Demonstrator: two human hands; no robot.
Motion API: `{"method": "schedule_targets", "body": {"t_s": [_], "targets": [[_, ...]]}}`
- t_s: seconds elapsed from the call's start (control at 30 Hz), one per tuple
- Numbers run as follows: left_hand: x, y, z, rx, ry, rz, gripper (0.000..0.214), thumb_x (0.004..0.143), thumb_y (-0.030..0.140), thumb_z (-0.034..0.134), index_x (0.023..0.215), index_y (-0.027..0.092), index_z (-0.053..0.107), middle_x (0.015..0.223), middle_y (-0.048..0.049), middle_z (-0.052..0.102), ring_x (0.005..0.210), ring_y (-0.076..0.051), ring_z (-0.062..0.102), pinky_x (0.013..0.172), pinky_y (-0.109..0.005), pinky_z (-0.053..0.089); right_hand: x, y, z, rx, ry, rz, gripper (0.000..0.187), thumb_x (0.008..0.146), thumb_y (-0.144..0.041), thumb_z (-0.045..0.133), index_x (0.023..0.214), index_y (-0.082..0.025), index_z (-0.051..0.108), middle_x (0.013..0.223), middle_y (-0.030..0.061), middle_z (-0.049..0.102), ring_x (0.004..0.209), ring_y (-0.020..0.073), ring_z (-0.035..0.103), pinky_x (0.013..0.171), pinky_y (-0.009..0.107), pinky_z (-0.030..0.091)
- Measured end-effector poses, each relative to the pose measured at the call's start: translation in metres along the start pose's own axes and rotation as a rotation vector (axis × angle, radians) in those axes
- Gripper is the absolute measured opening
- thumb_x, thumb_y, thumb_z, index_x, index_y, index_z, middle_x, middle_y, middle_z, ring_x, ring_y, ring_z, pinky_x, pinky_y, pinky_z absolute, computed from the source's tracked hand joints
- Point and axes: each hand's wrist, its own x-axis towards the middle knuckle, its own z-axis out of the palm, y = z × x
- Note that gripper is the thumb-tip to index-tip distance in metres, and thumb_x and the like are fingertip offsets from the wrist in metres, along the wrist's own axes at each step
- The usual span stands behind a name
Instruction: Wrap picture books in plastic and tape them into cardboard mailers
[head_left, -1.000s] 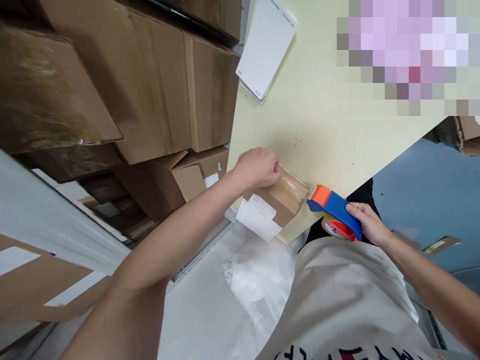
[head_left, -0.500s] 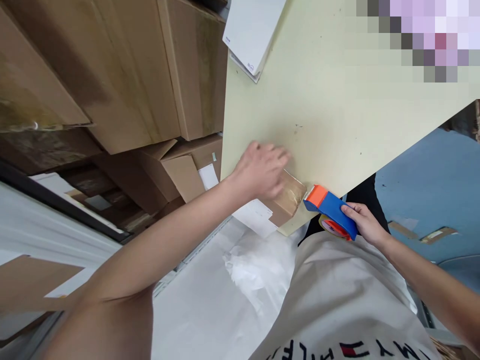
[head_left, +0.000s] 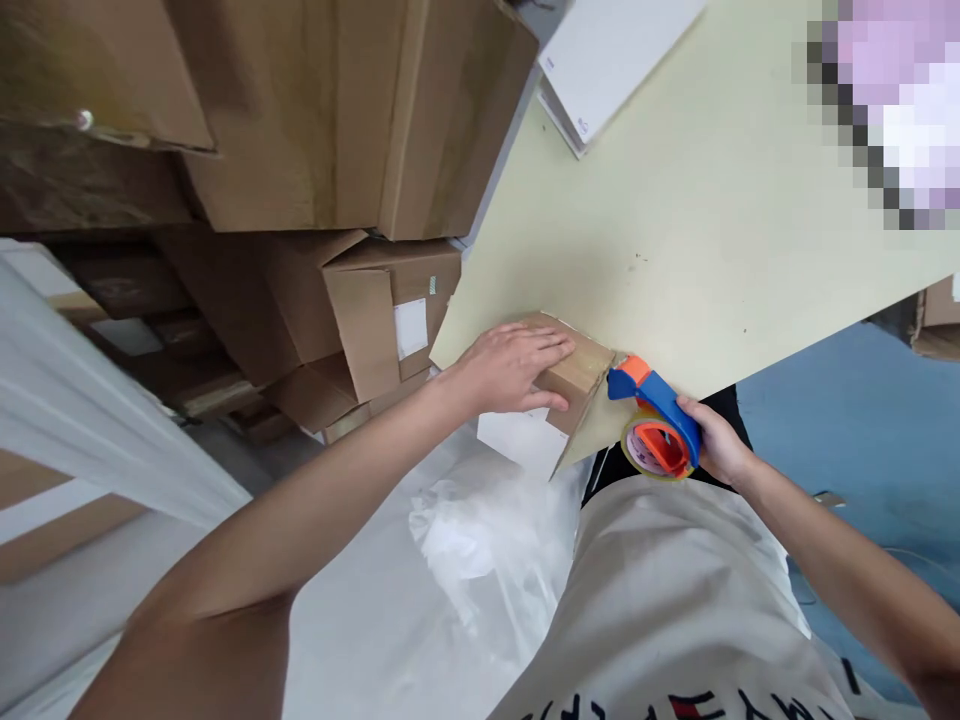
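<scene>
A small cardboard box (head_left: 581, 368) rests at the near corner of the pale table (head_left: 675, 230), with a white label (head_left: 523, 440) on its side. My left hand (head_left: 517, 368) lies on top of the box, fingers stretched out and thumb apart on the near side. In my right hand (head_left: 712, 437) is a blue and orange tape dispenser (head_left: 666, 410), gripped by its handle. Its orange front end is right by the box's right edge; whether they touch I cannot tell. A tape roll (head_left: 637, 450) shows on its underside. The fingers behind the handle are hidden.
Large cardboard boxes (head_left: 300, 110) are stacked at the left, with an open carton (head_left: 364, 330) below them. White flat boxes (head_left: 611, 70) lie at the table's far side. Crumpled white plastic (head_left: 465, 540) is below the table's corner.
My left hand has gone from curled and blurred to lying flat on the box. The tape dispenser has turned, showing more of its roll. The view has shifted.
</scene>
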Motion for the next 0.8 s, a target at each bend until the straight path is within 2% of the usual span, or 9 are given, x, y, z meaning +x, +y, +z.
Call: {"method": "schedule_targets", "body": {"t_s": [0.1,0.17,0.23,0.33,0.4,0.5,0.63,0.73,0.8], "targets": [[-0.009,-0.007,-0.007,-0.099,0.185,-0.179,0.062,0.079,0.061,0.062,0.131,0.027,0.06,0.135,-0.0073,0.062,0.124,-0.029,0.057,0.102,-0.039,0.044,0.015,-0.04,0.02,0.004,-0.005,-0.037,0.041,0.084,-0.059,0.049,0.1,-0.026,0.067,0.094,0.0044,0.075,0.09,0.0255,0.07,0.074,0.036,0.058],[-0.011,-0.011,-0.013,-0.165,0.302,-0.339,0.06,0.082,0.059,0.06,0.131,0.025,0.06,0.128,-0.0085,0.066,0.116,-0.03,0.062,0.096,-0.041,0.048,0.03,-0.074,0.032,-0.031,-0.001,-0.058,0.041,0.085,-0.058,0.047,0.099,-0.024,0.065,0.092,0.0053,0.075,0.091,0.0262,0.069,0.074,0.036,0.058],[-0.01,-0.011,-0.016,-0.212,0.463,-0.47,0.059,0.086,0.058,0.056,0.135,0.024,0.056,0.129,-0.0101,0.065,0.116,-0.031,0.061,0.095,-0.042,0.048,0.046,-0.111,0.041,-0.12,-0.014,-0.09,0.044,0.086,-0.06,0.044,0.095,-0.022,0.064,0.089,0.007,0.074,0.091,0.0271,0.069,0.074,0.036,0.059],[-0.003,-0.004,-0.008,-0.231,0.754,-0.527,0.057,0.092,0.05,0.049,0.143,0.026,0.046,0.142,-0.0109,0.055,0.13,-0.029,0.05,0.103,-0.042,0.042,0.068,-0.158,0.047,-0.323,-0.046,-0.165,0.047,0.086,-0.065,0.042,0.092,-0.022,0.061,0.087,0.0074,0.072,0.09,0.0267,0.068,0.076,0.038,0.059],[0.004,0.005,0.002,-0.225,0.866,-0.488,0.053,0.094,0.043,0.047,0.145,0.026,0.044,0.15,-0.0117,0.046,0.136,-0.029,0.044,0.107,-0.044,0.037,0.075,-0.177,0.048,-0.454,-0.033,-0.251,0.043,0.085,-0.065,0.048,0.092,-0.024,0.057,0.089,0.0053,0.07,0.089,0.0243,0.067,0.077,0.038,0.058],[0.01,0.02,0.018,-0.216,0.894,-0.453,0.052,0.095,0.036,0.046,0.146,0.029,0.042,0.157,-0.0125,0.033,0.14,-0.031,0.037,0.113,-0.053,0.024,0.072,-0.186,0.045,-0.575,0.012,-0.38,0.041,0.081,-0.065,0.056,0.094,-0.027,0.053,0.092,0.0014,0.067,0.088,0.02,0.066,0.077,0.036,0.058],[0.006,0.03,0.027,-0.175,0.797,-0.299,0.079,0.079,0.058,0.065,0.148,0.032,0.038,0.163,-0.0132,0.016,0.144,-0.04,0.023,0.112,-0.061,0.012,0.052,-0.177,0.042,-0.703,-0.04,-0.452,0.049,0.08,-0.068,0.055,0.105,-0.026,0.056,0.104,0.0035,0.067,0.096,0.02,0.065,0.084,0.037,0.055],[0.002,0.032,0.027,-0.165,0.775,-0.293,0.091,0.071,0.07,0.066,0.149,0.035,0.035,0.164,-0.0122,0.013,0.14,-0.041,0.029,0.11,-0.06,0.014,0.04,-0.169,0.041,-0.833,-0.102,-0.464,0.063,0.072,-0.047,0.071,0.127,-0.027,0.051,0.125,0.0065,0.063,0.111,0.0225,0.061,0.095,0.039,0.051],[0.001,0.032,0.026,-0.166,0.779,-0.318,0.093,0.071,0.073,0.063,0.15,0.036,0.032,0.163,-0.0129,0.015,0.136,-0.04,0.033,0.108,-0.058,0.019,0.035,-0.165,0.039,-0.908,-0.097,-0.483,0.077,0.066,-0.029,0.072,0.137,-0.027,0.045,0.133,0.0078,0.059,0.116,0.0234,0.059,0.098,0.039,0.049]]}}
